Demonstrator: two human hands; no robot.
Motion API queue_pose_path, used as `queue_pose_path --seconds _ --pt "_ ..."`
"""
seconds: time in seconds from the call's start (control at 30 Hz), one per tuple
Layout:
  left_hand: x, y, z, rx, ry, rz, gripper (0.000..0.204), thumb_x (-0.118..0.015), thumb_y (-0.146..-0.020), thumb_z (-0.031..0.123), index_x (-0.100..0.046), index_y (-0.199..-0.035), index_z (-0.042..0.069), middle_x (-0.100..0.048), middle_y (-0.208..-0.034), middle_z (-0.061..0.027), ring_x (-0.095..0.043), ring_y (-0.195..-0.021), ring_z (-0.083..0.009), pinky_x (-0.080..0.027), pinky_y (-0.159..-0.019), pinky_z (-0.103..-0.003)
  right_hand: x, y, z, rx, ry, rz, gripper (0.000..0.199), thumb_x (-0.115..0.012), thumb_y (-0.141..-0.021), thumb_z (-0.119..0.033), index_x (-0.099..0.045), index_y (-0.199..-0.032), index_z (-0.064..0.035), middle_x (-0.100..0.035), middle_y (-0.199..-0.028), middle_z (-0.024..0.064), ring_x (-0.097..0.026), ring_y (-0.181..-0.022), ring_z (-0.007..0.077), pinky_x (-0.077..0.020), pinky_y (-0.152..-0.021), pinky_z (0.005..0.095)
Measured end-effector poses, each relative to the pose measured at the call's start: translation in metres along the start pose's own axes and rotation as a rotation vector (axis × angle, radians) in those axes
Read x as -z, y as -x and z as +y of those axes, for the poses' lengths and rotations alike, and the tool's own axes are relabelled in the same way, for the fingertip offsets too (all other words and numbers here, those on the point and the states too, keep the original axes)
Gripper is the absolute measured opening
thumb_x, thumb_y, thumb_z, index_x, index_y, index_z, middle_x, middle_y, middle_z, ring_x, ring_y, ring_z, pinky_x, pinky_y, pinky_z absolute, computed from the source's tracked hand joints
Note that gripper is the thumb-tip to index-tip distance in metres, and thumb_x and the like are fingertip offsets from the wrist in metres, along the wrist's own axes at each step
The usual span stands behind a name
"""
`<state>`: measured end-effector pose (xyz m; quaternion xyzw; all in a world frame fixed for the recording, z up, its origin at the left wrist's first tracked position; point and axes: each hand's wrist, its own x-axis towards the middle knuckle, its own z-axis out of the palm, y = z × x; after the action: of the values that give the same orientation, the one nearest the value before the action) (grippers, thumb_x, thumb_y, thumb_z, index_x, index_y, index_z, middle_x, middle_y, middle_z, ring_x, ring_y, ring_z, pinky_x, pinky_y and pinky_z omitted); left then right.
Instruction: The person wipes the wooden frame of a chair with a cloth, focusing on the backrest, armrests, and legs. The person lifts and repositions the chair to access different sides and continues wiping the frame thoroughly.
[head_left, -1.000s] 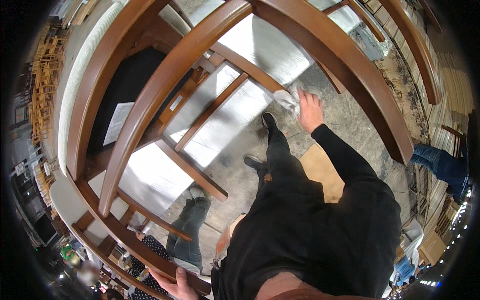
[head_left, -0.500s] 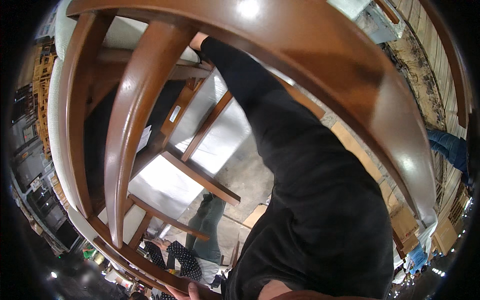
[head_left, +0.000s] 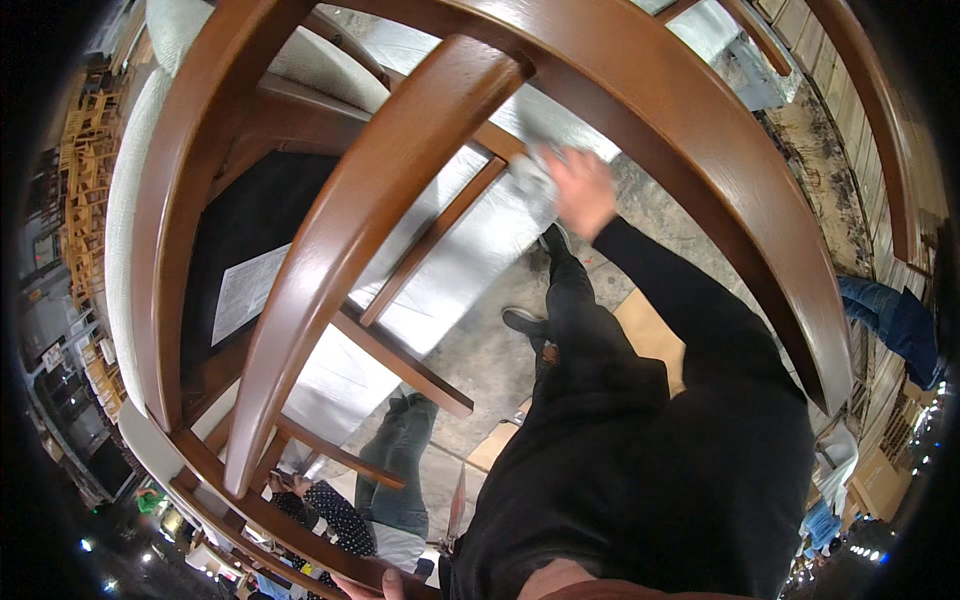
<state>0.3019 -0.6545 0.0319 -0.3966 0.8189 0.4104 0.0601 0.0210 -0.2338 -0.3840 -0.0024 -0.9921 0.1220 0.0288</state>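
A brown wooden chair (head_left: pixel 375 215) fills the left and top of the view, tipped so its black underside (head_left: pixel 235 215) shows, with a white printed label (head_left: pixel 250 290) on it. Pale upholstery (head_left: pixel 335 70) edges its frame. Beyond the nearest curved wooden piece, my right hand (head_left: pixel 585 190) has its fingers closed on a whitish cloth (head_left: pixel 533 175), against the end of a wooden bar; motion blurs both. At the lower edge, my left hand (head_left: pixel 375 585) is wrapped around a wooden rail of the chair, mostly cut off.
Silvery sheeting (head_left: pixel 440 270) lies beneath the chair. Cardboard (head_left: pixel 650 335) is on the concrete floor beside my legs. At the lower left sits or stands a person in dotted sleeves (head_left: pixel 340 515). Another person in blue (head_left: pixel 890 315) is at the far right. Stacked wooden frames (head_left: pixel 90 190) line the left.
My right hand has moved right and down, out from behind the curved wooden piece, bringing the cloth into sight. The chair appears shifted in view. My left hand stays on the rail.
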Motion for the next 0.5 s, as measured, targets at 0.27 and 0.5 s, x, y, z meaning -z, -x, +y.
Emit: queue_pose_path --seconds 0.27,0.5 --pt "-0.012 -0.011 -0.002 -0.210 0.101 0.009 0.073 -0.069 -0.086 0.009 -0.032 -0.149 0.003 -0.059 -0.099 -0.0084 -0.053 -0.068 -0.0144 -0.046 -0.058 -0.029 -0.022 -0.204 -0.108 0.323 -0.237 0.001 0.017 -0.057 -0.083 -0.010 -0.071 -0.090 -0.0039 -0.068 -0.087 0.0187 -0.068 -0.086 0.0387 -0.0567 -0.079 0.0458" --pt "-0.024 -0.009 0.025 -0.193 0.003 0.033 0.060 -0.071 -0.085 0.013 -0.044 -0.137 -0.001 -0.056 -0.099 -0.0070 -0.055 -0.082 -0.0173 -0.048 -0.072 -0.033 0.003 -0.113 -0.087 0.429 -0.023 0.096 0.029 -0.061 -0.082 -0.015 -0.066 -0.111 -0.0139 -0.056 -0.121 -0.0003 -0.050 -0.120 0.0270 -0.0543 -0.087 0.0381"
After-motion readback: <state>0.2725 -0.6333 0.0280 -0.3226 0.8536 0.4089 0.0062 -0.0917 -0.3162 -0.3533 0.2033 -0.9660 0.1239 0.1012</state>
